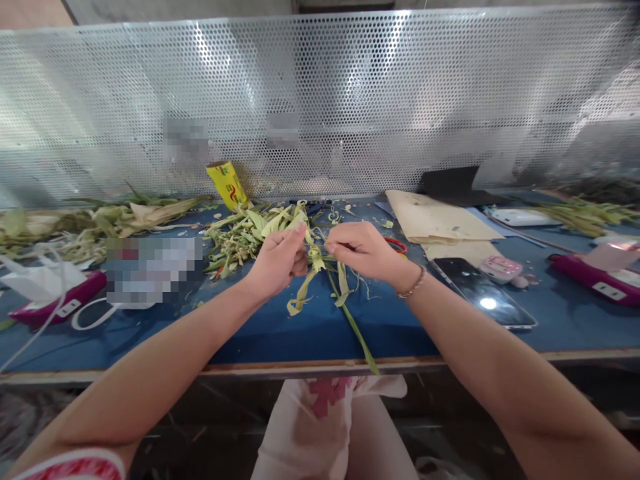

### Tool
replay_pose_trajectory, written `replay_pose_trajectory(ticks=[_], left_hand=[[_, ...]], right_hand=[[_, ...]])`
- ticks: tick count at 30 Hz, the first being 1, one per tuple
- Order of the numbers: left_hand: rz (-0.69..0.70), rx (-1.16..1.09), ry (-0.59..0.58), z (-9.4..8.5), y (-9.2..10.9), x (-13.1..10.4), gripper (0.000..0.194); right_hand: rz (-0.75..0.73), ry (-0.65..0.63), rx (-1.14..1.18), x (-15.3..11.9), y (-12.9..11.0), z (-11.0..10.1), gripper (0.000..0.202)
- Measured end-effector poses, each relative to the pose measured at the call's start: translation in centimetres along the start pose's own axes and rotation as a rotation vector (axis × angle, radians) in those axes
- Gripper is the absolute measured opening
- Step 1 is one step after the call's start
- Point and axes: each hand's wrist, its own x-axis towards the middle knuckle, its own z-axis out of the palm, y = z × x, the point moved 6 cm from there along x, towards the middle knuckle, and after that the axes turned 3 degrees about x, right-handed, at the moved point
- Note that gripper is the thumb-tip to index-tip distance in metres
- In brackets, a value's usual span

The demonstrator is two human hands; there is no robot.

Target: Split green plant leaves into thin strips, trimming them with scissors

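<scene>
Green-yellow leaf strips, bundled and knotted (pixel 315 257), hang between my two hands near the middle of the blue table. My left hand (pixel 281 259) is closed around the left side of this leaf bundle, thumb on top. To the right, my right hand (pixel 363 250) has its fingers curled in a pinch beside the knot; what it pinches is too small to tell. Loose strip ends dangle under the hands. One long green strip (pixel 357 330) reaches down to the table's front edge. Behind my left hand lies a pile of small green leaf pieces (pixel 233 243).
A yellow can (pixel 228 185) stands tilted behind the pile. More leaves (pixel 105 223) lie at the left. On the right are brown paper (pixel 435 217), a phone (pixel 483 293), a pink case (pixel 500 268) and a purple power strip (pixel 595 277). A perforated metal panel (pixel 320 100) borders the back.
</scene>
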Motion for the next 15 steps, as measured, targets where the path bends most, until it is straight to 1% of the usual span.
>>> replay_pose_trajectory(ticks=[4,8,11,13,15], left_hand=[[-0.016,-0.034,-0.013,0.25,0.42,-0.2,0.053],[-0.039,-0.033,0.006,0.24,0.83,-0.45,0.053],[-0.043,-0.019,0.016,0.17,0.78,-0.55,0.053],[-0.035,-0.015,-0.005,0.17,0.54,-0.46,0.054],[-0.023,-0.008,-0.062,0.14,0.23,-0.16,0.054]], right_hand=[[0.013,0.009,0.014,-0.03,0.12,-0.2,0.03],[0.015,0.022,0.035,-0.04,0.16,-0.19,0.031],[0.027,0.029,0.05,-0.08,0.35,-0.18,0.03],[0.03,0.015,0.06,-0.15,0.59,-0.13,0.031],[0.035,-0.014,0.05,-0.25,0.95,-0.03,0.032]])
